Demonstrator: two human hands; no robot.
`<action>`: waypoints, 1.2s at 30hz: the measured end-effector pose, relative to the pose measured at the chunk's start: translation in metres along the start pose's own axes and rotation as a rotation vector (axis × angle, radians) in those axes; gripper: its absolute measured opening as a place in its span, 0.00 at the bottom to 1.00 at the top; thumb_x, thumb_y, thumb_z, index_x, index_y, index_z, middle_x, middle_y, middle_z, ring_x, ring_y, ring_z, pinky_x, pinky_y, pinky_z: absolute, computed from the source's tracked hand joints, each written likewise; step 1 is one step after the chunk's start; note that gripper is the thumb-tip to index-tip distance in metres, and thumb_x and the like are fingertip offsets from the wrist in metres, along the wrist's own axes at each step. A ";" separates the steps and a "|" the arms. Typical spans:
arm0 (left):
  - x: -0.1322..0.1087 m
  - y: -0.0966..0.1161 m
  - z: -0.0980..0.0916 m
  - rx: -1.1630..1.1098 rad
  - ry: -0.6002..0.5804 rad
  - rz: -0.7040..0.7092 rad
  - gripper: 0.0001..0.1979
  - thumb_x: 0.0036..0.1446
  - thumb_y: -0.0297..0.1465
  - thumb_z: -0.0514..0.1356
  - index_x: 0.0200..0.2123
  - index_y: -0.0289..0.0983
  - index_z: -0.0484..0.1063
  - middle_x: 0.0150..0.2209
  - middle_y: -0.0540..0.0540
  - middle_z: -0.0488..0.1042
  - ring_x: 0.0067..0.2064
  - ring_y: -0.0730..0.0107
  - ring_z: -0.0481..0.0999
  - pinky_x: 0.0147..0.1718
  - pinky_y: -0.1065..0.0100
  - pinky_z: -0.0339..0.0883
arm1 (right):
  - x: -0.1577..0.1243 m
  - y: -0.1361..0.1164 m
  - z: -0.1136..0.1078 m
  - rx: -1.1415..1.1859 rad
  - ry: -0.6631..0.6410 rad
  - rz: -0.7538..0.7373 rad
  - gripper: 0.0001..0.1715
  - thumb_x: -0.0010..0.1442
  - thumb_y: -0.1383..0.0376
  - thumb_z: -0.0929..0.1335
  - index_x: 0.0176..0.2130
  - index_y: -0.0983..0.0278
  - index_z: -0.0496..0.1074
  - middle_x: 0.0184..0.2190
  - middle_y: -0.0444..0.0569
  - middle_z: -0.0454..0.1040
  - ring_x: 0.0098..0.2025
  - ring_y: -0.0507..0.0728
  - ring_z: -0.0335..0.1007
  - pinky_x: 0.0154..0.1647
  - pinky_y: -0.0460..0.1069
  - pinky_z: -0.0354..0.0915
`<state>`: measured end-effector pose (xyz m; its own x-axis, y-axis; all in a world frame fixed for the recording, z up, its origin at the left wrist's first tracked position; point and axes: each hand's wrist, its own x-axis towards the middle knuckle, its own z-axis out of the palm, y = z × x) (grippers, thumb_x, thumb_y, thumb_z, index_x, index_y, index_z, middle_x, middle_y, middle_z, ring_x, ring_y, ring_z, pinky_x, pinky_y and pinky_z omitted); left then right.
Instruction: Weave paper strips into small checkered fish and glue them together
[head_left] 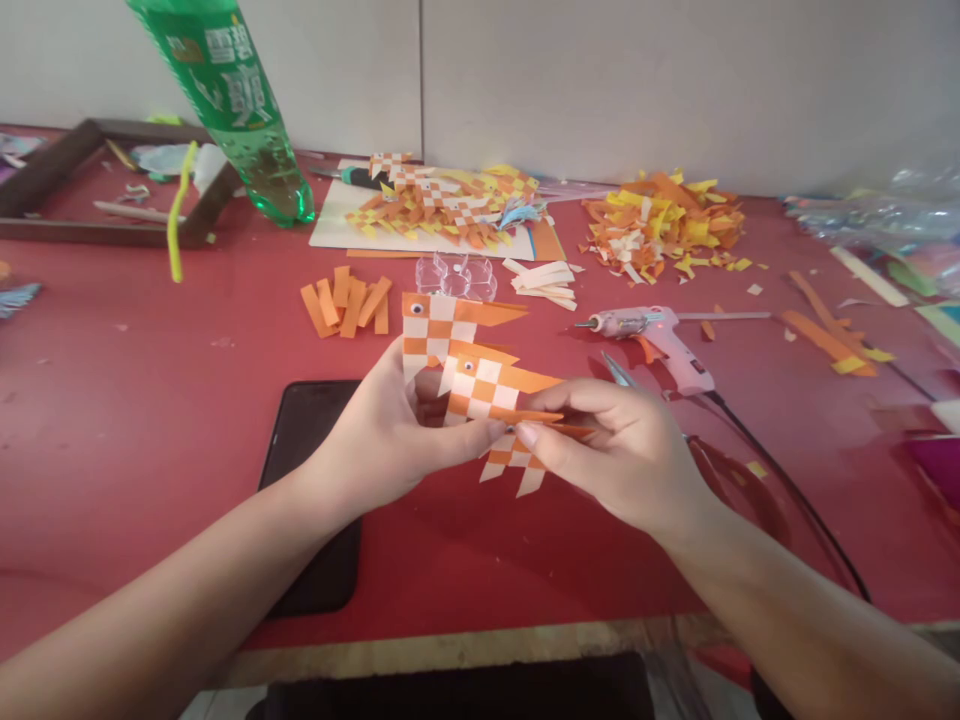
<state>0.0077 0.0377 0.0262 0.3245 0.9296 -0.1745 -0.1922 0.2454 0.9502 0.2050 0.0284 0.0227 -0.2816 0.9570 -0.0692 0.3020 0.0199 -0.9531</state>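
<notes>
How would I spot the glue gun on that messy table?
Start at the red table, then look just beyond the right hand. The glue gun lies there, pale pink with a black cord, unlike the orange paper strips around it.

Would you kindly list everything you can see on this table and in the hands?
woven paper fish: at least two, orange and white, between both hands
bottle: one, green, far left
wooden frame: one, brown, far left
glue gun: one, pinkish white, right of the fish
phone: one, black, under the left forearm
paper strips: several, orange, behind the fish
scrap pile: one, orange and yellow, far right
table: one, red, beneath everything
left hand: one, gripping the fish
right hand: one, fingers pinching the fish
</notes>
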 end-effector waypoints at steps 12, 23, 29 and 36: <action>0.001 0.000 -0.002 -0.028 -0.065 -0.048 0.16 0.45 0.20 0.71 0.38 0.34 0.75 0.37 0.46 0.83 0.37 0.65 0.83 0.36 0.73 0.77 | 0.000 0.000 -0.001 0.016 -0.043 0.023 0.06 0.59 0.61 0.71 0.32 0.61 0.76 0.27 0.44 0.78 0.28 0.51 0.76 0.26 0.43 0.71; 0.002 -0.006 -0.007 -0.171 -0.133 -0.061 0.10 0.57 0.26 0.66 0.43 0.39 0.77 0.43 0.49 0.82 0.45 0.70 0.81 0.45 0.74 0.73 | 0.004 -0.007 -0.001 0.072 0.061 0.034 0.05 0.57 0.61 0.73 0.32 0.59 0.76 0.28 0.41 0.79 0.29 0.48 0.75 0.27 0.41 0.69; 0.003 -0.007 -0.007 -0.107 -0.070 -0.085 0.10 0.56 0.29 0.68 0.42 0.38 0.77 0.43 0.47 0.82 0.44 0.65 0.81 0.46 0.68 0.74 | 0.004 -0.005 0.000 0.109 0.040 0.037 0.08 0.56 0.58 0.73 0.34 0.59 0.78 0.30 0.43 0.80 0.31 0.51 0.77 0.29 0.44 0.72; 0.002 -0.008 -0.006 -0.086 -0.047 -0.073 0.11 0.55 0.32 0.68 0.42 0.38 0.77 0.44 0.45 0.81 0.46 0.62 0.80 0.48 0.63 0.73 | 0.005 -0.004 0.000 0.093 0.043 0.062 0.07 0.57 0.59 0.71 0.32 0.60 0.76 0.30 0.44 0.80 0.31 0.53 0.78 0.30 0.46 0.74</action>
<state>0.0044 0.0395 0.0171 0.3830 0.8952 -0.2278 -0.2446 0.3361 0.9095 0.2020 0.0331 0.0265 -0.2251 0.9672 -0.1178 0.2308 -0.0645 -0.9709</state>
